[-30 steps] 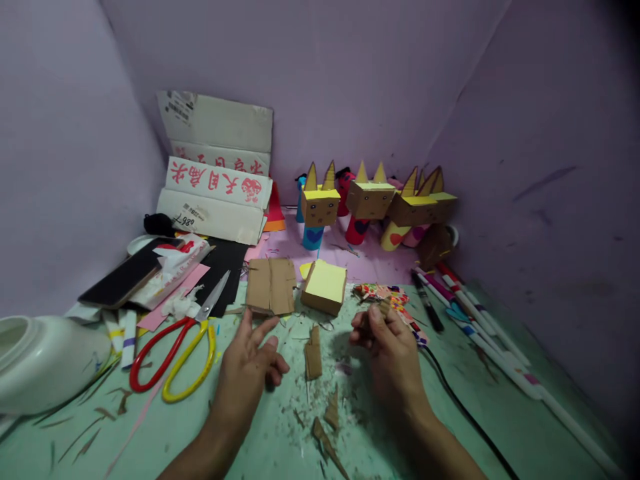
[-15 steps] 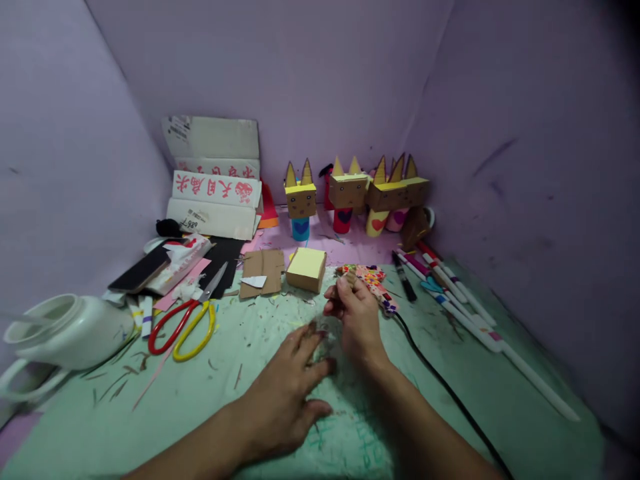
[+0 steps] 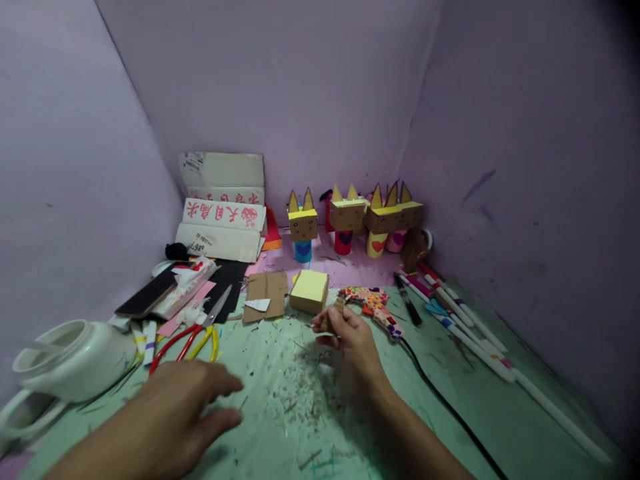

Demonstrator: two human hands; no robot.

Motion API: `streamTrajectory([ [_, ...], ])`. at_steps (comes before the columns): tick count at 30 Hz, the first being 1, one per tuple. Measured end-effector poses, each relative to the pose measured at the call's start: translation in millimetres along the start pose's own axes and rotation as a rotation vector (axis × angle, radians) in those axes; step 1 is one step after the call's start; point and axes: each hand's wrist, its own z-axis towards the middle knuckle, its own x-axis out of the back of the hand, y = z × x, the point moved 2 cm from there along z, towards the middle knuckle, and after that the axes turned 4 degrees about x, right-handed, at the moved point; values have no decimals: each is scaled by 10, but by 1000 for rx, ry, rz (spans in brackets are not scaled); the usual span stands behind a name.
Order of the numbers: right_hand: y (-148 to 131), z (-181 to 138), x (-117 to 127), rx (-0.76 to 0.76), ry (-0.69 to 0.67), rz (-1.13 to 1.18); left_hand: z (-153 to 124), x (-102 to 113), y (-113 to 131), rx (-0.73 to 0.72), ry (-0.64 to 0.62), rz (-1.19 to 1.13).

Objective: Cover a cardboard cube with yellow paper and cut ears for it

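My right hand (image 3: 345, 337) is pinched shut on a small brown cardboard piece (image 3: 339, 307), held just above the green mat (image 3: 280, 400) in front of a yellow-topped cardboard block (image 3: 309, 291). My left hand (image 3: 175, 417) hovers low at the near left, fingers stretched out and a little blurred, holding nothing, close to the red and yellow scissors (image 3: 186, 340). A flat cardboard sheet (image 3: 267, 295) with a white scrap on it lies behind the scissors.
Several cardboard-headed figures (image 3: 350, 220) stand at the back wall. Markers (image 3: 450, 307) and a black cable (image 3: 440, 393) lie to the right, a patterned glue gun (image 3: 373, 303) beside my right hand. A white jar (image 3: 70, 357), a phone (image 3: 150, 297) and folded boxes (image 3: 223, 217) crowd the left.
My left hand swept from the middle of the mat toward the near left. The loose cardboard scraps in front of me are gone from the mat. The right hand kept its pinch.
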Motion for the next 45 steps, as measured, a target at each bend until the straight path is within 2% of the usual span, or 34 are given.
streamTrajectory([
  [1, 7, -14, -18, 15, -58, -37, 157, -94, 133, 63, -68, -24],
  [2, 13, -25, -31, 38, -95, -66, 300, -213, 259, 112, -77, -107],
  [4, 29, -42, -49, 55, -162, -90, 515, -504, 457, 121, -167, -312],
  [6, 44, -50, -57, 37, -196, -76, 633, -731, 523, 120, -166, -456],
  [8, 45, -53, -55, 28, -180, -48, 684, -842, 479, 124, -119, -562],
  [13, 17, -49, -58, 111, -116, -171, 671, -896, 309, 137, -113, -707],
  [17, 64, -57, -90, 165, -193, -252, 616, -962, 292, 186, -51, -764],
  [22, 140, -74, -104, 133, -226, -285, 599, -1067, 256, 297, -143, -877],
  [26, 131, -51, -54, 115, -73, -288, 607, -1114, 173, 296, -67, -913],
  [29, 118, 18, 36, 196, 104, -355, 623, -1166, 78, 333, -2, -952],
  [31, 114, 104, 69, 270, 138, -480, 639, -1201, 32, 331, 23, -965],
  [33, 107, 224, 55, 336, 111, -680, 650, -1225, 17, 316, 30, -961],
  [35, 93, 370, -10, 405, 17, -890, 653, -1229, 30, 311, 29, -954],
  [38, 55, 606, -104, 358, -145, -1176, 639, -1181, 80, 298, 59, -928],
  [41, -81, 803, -152, 374, -260, -1203, 604, -1094, 132, 232, 120, -894],
  [45, -298, 989, -311, 454, -283, -1190, 493, -1048, 190, -2, 181, -803],
])
